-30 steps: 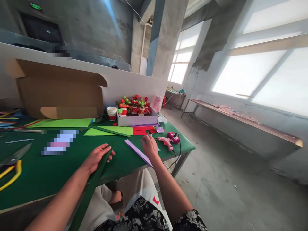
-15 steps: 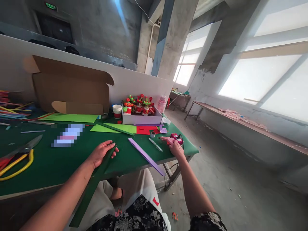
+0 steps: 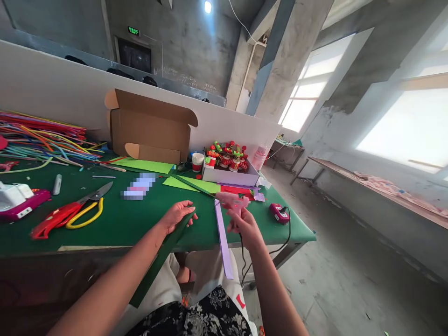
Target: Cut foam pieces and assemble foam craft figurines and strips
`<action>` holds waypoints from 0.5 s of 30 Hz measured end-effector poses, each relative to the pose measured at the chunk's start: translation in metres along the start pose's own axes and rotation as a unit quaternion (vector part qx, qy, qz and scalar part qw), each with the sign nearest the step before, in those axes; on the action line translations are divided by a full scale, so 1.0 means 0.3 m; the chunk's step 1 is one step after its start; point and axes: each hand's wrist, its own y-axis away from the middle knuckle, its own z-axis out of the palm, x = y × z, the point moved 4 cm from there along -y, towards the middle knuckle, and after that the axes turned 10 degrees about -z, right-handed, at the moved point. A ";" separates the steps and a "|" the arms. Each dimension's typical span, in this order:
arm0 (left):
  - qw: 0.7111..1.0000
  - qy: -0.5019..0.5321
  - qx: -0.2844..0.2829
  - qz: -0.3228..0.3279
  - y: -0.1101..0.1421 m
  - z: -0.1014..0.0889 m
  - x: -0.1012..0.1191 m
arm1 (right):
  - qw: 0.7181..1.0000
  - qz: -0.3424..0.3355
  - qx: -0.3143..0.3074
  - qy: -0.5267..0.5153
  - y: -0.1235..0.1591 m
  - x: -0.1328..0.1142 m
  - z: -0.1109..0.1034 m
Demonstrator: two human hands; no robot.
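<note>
My left hand (image 3: 179,218) is closed on the upper end of a dark green paper strip (image 3: 154,270), which slants down across my lap. In my right hand (image 3: 247,228) is a pink hot glue gun (image 3: 233,201), lifted off the table with its nozzle pointing left; its cord hangs below. Between the two hands a lilac paper strip (image 3: 223,242) lies over the table's near edge. Left of my left hand rest red-and-yellow-handled shears (image 3: 75,210).
A white box (image 3: 231,176) holds several red and green figures, beside paper cups (image 3: 198,162). Light green sheets (image 3: 191,183) lie ahead. A power socket block (image 3: 279,213) sits at right, a cardboard box (image 3: 150,128) behind, and coloured pipe cleaners (image 3: 45,140) at far left.
My right hand has picked up the glue gun from beside the socket block and brought it leftward, over the lilac strip's far end. My left hand still holds the green strip. The view has turned left.
</note>
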 end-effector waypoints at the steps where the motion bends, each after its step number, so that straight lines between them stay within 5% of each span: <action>1: 1.000 -0.003 0.002 -0.002 0.000 0.001 0.001 | 0.998 -0.014 -0.014 0.054 -0.011 0.003 0.016; 8: 1.000 -0.023 -0.004 0.006 -0.001 0.003 0.004 | 0.938 -0.153 -0.025 0.309 -0.047 -0.009 0.068; 15: 0.999 -0.033 -0.004 0.008 -0.008 0.000 0.005 | 0.909 -0.152 -0.064 0.383 -0.052 0.022 0.105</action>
